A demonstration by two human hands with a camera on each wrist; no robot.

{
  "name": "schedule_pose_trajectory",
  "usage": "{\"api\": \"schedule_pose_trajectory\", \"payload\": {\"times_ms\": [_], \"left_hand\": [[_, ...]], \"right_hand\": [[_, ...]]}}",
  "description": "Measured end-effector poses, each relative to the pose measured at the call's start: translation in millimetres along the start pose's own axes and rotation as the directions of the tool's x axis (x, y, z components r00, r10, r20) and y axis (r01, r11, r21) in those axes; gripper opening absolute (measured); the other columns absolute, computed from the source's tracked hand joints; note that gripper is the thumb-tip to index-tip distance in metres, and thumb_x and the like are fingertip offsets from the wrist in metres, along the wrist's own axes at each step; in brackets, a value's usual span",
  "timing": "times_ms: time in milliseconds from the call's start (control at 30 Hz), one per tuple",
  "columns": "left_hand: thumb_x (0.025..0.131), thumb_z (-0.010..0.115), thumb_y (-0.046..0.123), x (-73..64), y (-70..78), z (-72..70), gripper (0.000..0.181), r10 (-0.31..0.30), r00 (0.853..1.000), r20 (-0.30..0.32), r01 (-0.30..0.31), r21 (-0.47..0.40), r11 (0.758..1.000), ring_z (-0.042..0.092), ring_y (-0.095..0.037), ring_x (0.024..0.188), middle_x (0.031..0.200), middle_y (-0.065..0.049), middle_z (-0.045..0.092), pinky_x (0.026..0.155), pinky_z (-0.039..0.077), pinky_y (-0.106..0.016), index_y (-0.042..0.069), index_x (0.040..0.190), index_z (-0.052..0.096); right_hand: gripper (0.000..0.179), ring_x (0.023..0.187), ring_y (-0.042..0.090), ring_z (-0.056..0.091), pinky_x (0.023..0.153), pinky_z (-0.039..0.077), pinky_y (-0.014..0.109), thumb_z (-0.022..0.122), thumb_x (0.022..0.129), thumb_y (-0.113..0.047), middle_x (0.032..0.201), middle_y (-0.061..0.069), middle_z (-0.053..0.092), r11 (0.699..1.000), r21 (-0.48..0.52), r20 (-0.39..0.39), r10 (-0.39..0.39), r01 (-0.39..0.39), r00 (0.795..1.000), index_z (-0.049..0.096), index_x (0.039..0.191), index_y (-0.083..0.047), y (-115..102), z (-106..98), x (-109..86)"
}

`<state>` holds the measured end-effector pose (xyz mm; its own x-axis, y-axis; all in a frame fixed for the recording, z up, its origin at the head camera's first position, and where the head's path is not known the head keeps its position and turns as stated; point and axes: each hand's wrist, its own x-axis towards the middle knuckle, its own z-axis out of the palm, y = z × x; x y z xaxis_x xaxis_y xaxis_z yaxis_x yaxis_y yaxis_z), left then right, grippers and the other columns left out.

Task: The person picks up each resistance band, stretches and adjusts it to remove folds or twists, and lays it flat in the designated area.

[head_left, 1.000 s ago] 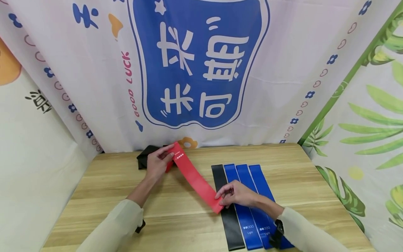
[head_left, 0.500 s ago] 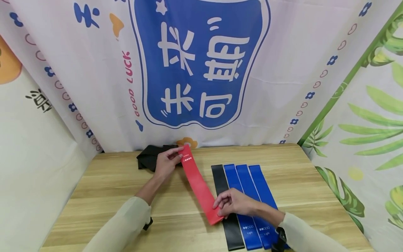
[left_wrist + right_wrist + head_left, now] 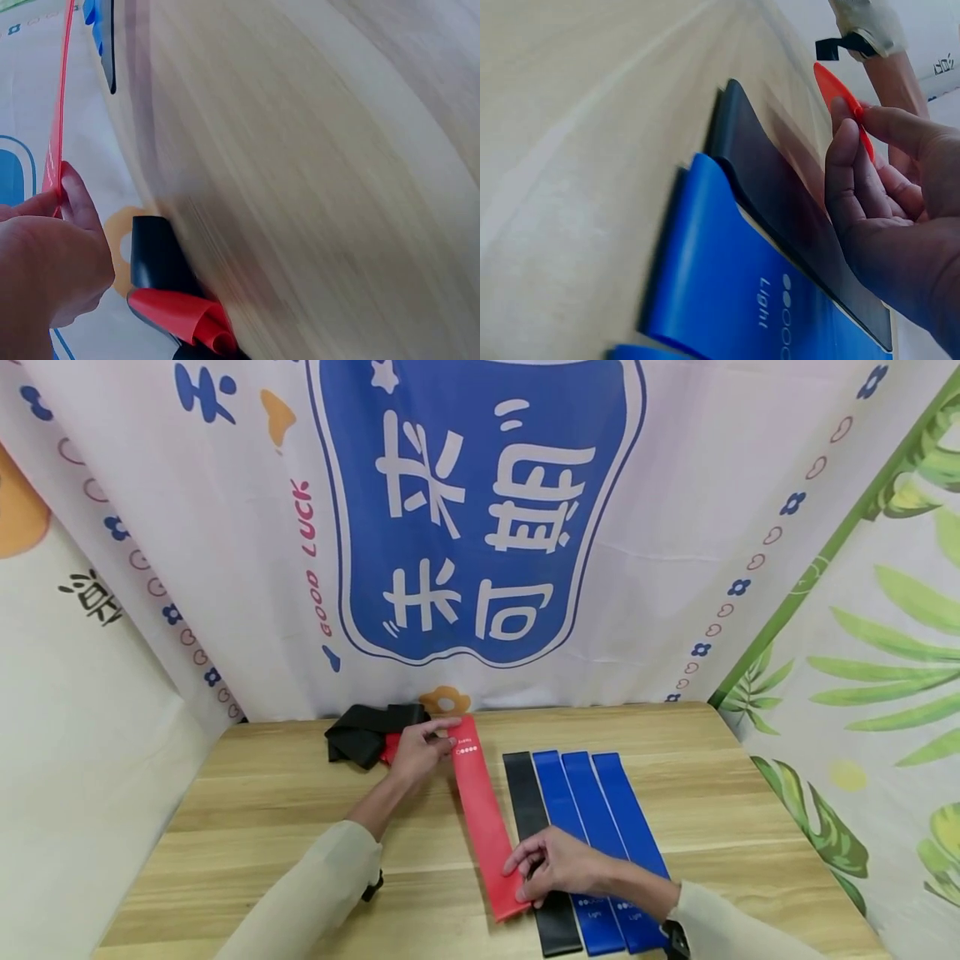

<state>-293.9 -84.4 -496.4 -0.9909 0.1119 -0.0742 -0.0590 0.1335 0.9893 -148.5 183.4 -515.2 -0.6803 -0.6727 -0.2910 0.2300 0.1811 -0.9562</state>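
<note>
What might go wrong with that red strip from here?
The red strip might land overlapping the black strip, since the head view shows its near end close to that strip's edge. The right hand hovers over the black strip and could brush it out of line with the blue strips. The left hand pinches the far end between finger and thumb, so that end could slip free.

Head view high, wrist views close.

Bright, even head view; hazier wrist views, soft shadows on the wooden table (image 3: 322,180)
</note>
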Motion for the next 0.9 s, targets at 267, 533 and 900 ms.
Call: {"api": "schedule_pose_trajectory", "payload": {"times_ms": [267, 533, 900], "left_hand": [[0.096, 0.065, -0.013, 2.4, -7.1, 11.9, 0.046, -0.096, 0.993, 0.07, 0.097, -0.008, 0.995, 0.069, -0.022, 0.097, 0.14, -0.018, 0.064, 0.091, 0.064, -0.041, 0.011, 0.135, 0.074], [0.098, 0.061, -0.013, 6.0, -13.0, 21.7, 0.046, -0.16, 0.98, 0.121, 0.156, 0.041, 0.987, 0.071, -0.025, 0.1, 0.141, -0.019, 0.061, 0.085, 0.065, -0.039, 0.011, 0.134, 0.074], [0.097, 0.065, -0.01, 4.7, -18.1, 33.4, 0.04, -0.188, 0.973, 0.136, 0.171, 0.127, 0.977, 0.07, -0.026, 0.1, 0.138, -0.019, 0.063, 0.081, 0.065, -0.035, 0.01, 0.13, 0.076]], "right_hand": [[0.03, 0.07, 0.012, 0.071, 0.063, 0.062, 0.023, 0.082, 0.088, 0.002, 0.089, 0.007, 0.071, 0.999, 0.024, -0.019, 0.049, -0.049, 0.999, 0.073, 0.116, 0.001, 3, 8, -6.1], [0.028, 0.069, 0.013, 0.072, 0.064, 0.062, 0.023, 0.081, 0.088, 0.003, 0.087, 0.008, 0.071, 0.996, 0.034, -0.032, 0.082, -0.081, 0.996, 0.072, 0.115, 0.001, 6, 14, -9.3], [0.026, 0.071, 0.014, 0.073, 0.067, 0.062, 0.023, 0.08, 0.09, 0.003, 0.088, 0.009, 0.071, 0.99, 0.032, -0.026, 0.137, -0.136, 0.99, 0.073, 0.114, -0.001, 9, 21, -12.2]]}}
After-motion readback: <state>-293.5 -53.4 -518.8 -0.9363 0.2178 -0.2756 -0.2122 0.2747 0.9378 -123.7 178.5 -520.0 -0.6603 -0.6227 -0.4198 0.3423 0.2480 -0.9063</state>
